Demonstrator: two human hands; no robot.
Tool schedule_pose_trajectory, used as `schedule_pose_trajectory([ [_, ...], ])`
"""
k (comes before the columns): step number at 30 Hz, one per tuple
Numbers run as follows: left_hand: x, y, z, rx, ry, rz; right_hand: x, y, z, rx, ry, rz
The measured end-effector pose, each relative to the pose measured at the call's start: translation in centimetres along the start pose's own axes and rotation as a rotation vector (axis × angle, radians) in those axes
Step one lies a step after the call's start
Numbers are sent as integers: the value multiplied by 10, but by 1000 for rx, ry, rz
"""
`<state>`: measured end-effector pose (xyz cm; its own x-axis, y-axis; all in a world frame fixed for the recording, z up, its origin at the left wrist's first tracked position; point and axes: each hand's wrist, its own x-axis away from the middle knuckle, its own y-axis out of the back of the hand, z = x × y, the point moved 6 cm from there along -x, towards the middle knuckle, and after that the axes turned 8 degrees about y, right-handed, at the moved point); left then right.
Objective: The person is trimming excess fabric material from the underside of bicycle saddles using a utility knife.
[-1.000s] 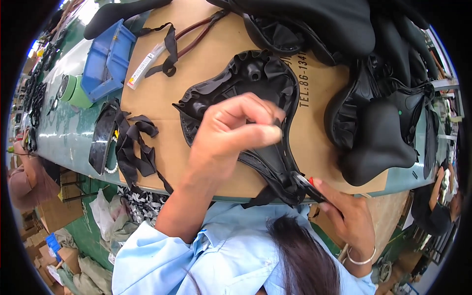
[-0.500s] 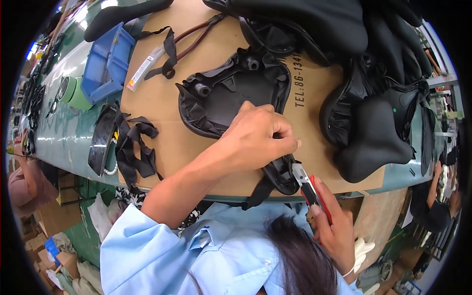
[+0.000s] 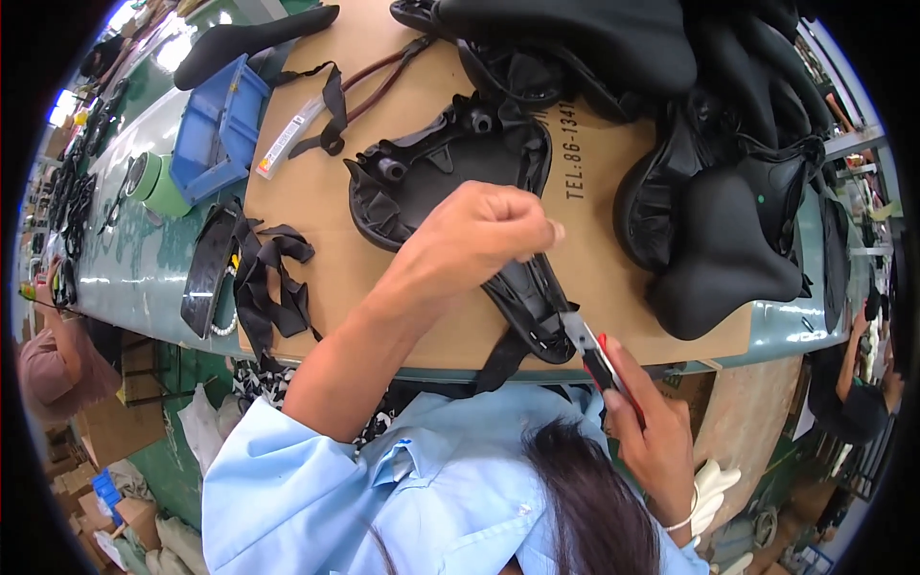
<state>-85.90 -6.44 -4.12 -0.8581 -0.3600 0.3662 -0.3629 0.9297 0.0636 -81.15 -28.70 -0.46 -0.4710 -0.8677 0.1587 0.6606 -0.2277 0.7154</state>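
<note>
A black bicycle saddle [image 3: 412,201] lies upside down on brown cardboard, its hollow underside showing and its cover gathered in folds around the rim. Over its middle, my left hand [image 3: 479,230] is closed in a pinch; whatever its fingers hold is hidden. My right hand [image 3: 650,431] grips a red and silver utility knife [image 3: 592,353]. The blade end points at the edge of the saddle's narrow nose, on the side nearest me. From under that nose a black fabric strip [image 3: 503,359] sticks out toward the table edge.
Several black saddles [image 3: 724,249] are piled at the right and far right. On the left are a blue plastic bin [image 3: 216,129], a green roll [image 3: 163,182], black straps [image 3: 273,268] and a dark tray-like piece [image 3: 206,268]. A clear labelled tube [image 3: 290,137] lies beyond. People work at both sides.
My left hand has lifted slightly up and left, uncovering more of the saddle's nose. The knife stays by the nose with only a small shift, and the whole view has moved a little.
</note>
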Motion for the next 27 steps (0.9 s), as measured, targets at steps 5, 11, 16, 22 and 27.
schedule_pose_trajectory([
  [5, 14, 11, -3, 387, -356, 274, 8, -3, -19, -276, -70, -167],
  [11, 63, 20, -38, -860, -764, 61, -13, -10, -17, -362, -18, -444],
  [16, 34, 28, -17, -831, -703, -34, -22, -8, -11, -59, 257, -380],
  [22, 21, 23, -19, -866, -570, -76, -35, -12, 26, 401, 505, -131],
  [27, 16, 25, -17, -836, -584, -64, -44, -10, 40, 673, 534, -59],
])
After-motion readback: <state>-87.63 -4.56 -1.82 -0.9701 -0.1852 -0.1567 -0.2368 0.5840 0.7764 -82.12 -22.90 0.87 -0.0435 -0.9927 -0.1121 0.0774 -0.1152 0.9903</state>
